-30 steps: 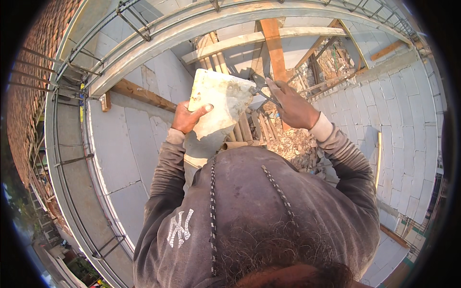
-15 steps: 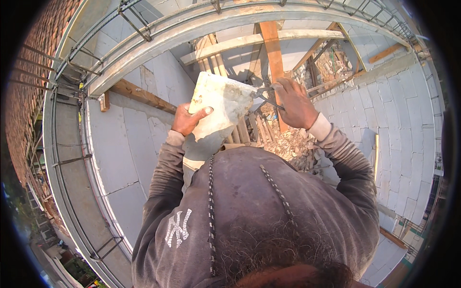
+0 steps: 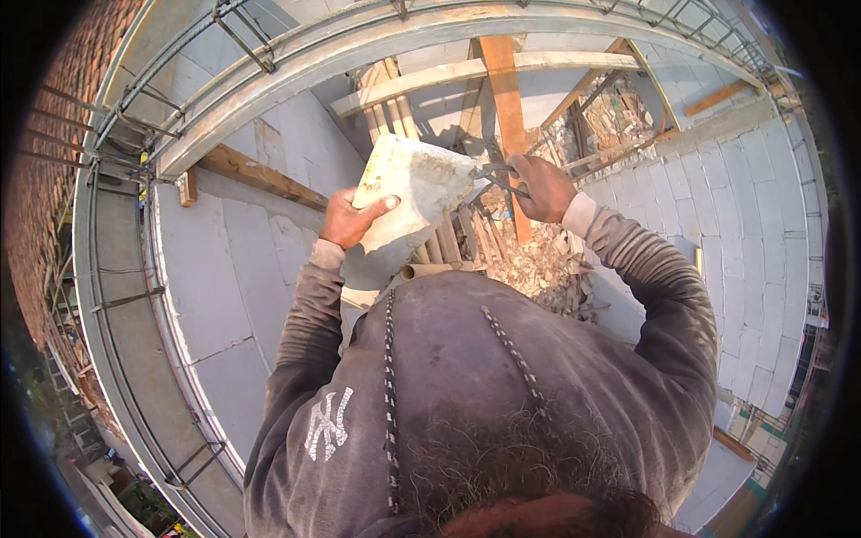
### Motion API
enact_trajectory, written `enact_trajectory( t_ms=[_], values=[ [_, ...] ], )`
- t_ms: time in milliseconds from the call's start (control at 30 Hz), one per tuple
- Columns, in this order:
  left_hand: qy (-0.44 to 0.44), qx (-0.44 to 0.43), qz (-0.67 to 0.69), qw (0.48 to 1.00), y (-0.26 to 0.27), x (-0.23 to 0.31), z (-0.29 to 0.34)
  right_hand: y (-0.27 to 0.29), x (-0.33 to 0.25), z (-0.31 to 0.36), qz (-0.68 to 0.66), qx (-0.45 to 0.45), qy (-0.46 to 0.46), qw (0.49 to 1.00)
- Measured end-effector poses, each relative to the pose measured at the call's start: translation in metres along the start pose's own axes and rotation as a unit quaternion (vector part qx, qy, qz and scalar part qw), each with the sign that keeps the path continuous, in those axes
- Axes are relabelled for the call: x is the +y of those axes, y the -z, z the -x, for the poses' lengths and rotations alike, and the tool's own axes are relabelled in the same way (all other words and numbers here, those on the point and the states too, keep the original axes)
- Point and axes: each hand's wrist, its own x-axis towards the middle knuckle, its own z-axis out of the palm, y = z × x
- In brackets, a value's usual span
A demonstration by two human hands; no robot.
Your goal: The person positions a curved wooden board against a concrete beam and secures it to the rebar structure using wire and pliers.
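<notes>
A pale, flat piece of board with a worn, uneven right edge is held out in front of my chest. My left hand grips its left side, thumb lying on the upper face. At the right edge are the jaws of dark metal pincers, touching or overlapping the board. My right hand is wrapped around the pincers' handles. Whether the jaws have bitten into the board is too small to tell.
Below lie broken rubble and bamboo poles. An upright orange-brown plank crosses a pale timber ahead. Grey block walls stand around, with a concrete ledge carrying steel rebar at left.
The pincers' handles have come closer together as my right hand tightened and shifted slightly left. My right elbow has swung outward a little. The board stays almost in place.
</notes>
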Motion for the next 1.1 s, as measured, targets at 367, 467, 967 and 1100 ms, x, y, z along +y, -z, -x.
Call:
enact_trajectory(
  t_ms=[367,467,967,1100],
  values=[
    [-0.001,0.130,-0.073,0.989,-0.023,0.015,-0.013,-0.062,-0.009,-0.025,-0.019,0.092,-0.196,0.976],
    [-0.022,0.176,-0.050,0.983,-0.030,0.017,-0.023,-0.082,-0.012,-0.051,-0.145,0.141,-0.242,0.949],
    [-0.073,0.235,-0.006,0.969,0.014,-0.032,0.041,-0.125,0.060,0.024,-0.420,-0.124,-0.333,0.835],
    [-0.042,0.232,0.017,0.972,0.009,-0.037,0.053,-0.110,0.016,0.019,-0.164,-0.120,-0.149,0.968]
  ],
)
